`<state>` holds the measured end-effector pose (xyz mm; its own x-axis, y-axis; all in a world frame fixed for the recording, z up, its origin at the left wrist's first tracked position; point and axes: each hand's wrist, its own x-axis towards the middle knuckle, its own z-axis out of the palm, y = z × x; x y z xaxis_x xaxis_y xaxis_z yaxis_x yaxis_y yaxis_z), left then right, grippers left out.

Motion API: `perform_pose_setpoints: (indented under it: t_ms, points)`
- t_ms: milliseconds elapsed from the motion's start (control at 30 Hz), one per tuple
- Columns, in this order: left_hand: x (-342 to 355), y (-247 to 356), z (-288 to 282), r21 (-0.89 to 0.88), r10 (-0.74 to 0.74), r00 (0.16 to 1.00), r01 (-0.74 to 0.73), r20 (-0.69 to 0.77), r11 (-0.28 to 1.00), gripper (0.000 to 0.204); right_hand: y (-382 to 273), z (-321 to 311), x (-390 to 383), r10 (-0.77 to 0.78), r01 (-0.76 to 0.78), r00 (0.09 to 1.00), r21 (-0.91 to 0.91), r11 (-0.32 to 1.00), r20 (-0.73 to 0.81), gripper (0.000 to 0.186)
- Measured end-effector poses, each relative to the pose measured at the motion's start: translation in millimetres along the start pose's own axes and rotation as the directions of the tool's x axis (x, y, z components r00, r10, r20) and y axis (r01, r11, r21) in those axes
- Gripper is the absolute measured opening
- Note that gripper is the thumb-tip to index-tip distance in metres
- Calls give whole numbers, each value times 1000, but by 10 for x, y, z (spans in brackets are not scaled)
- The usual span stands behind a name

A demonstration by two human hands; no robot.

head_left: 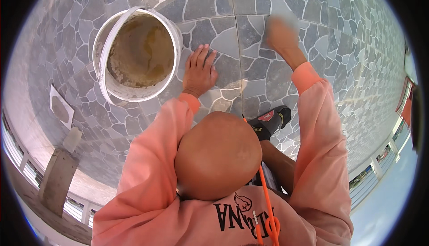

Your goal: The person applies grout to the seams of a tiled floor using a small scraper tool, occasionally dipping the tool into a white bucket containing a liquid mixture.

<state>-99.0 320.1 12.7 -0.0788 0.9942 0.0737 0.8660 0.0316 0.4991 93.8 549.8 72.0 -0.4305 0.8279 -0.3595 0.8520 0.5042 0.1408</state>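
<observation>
Grey tiles (pixel 279 78) lie under my left hand (pixel 199 71), fingers spread beside the bucket (pixel 138 94), and my right hand (pixel 282 36), its grip too blurred to tell, in what looks like wiping, calling next for even pressure.

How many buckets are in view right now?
1: the white bucket on the stone-patterned floor, to the left of the left hand. The person's body could hide others.
</observation>
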Motion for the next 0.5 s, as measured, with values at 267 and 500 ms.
perform_pose_setpoints:
  t_ms: [267,500]
  points:
    - [-55,46,13,0,-3,1000,3,9,1000,59,1238,-590,949,-422,379,882,216,900,210,22]
    - [-16,22,-22,43,6,1000,-6,0,999,55,1214,-624,1281,-405,369,877,175,913,260,16]
